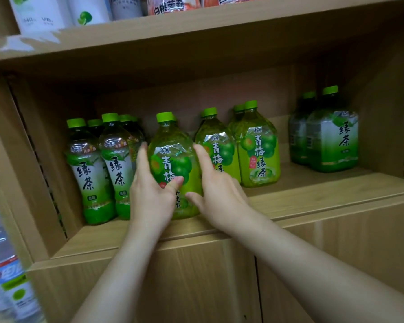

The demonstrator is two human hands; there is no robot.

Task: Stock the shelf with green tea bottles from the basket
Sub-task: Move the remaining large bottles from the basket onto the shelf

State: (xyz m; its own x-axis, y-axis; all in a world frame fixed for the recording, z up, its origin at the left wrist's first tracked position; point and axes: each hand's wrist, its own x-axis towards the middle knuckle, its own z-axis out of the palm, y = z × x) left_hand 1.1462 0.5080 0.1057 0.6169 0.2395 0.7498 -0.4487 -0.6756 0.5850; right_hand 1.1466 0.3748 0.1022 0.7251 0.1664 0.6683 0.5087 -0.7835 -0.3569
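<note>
Head view: green tea bottle (pixel 173 164) upright near front of shelf (pixel 313 190), long axis vertical, cap (pixel 164 117) up, label (pixel 167 163) facing outward. Clasped at its sides by left hand (pixel 149 197) and right hand (pixel 217 190), thumbs over label. Rows of other bottles (pixel 259 155) just beside, both sides.

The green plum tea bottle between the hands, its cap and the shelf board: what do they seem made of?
The green plum tea bottle looks like clear glossy plastic: liquid shows through and highlights glint on its shoulder. Its cap seems opaque green plastic. The shelf board has a matt wood-grain face; solid wood or laminate, I cannot tell.
</note>
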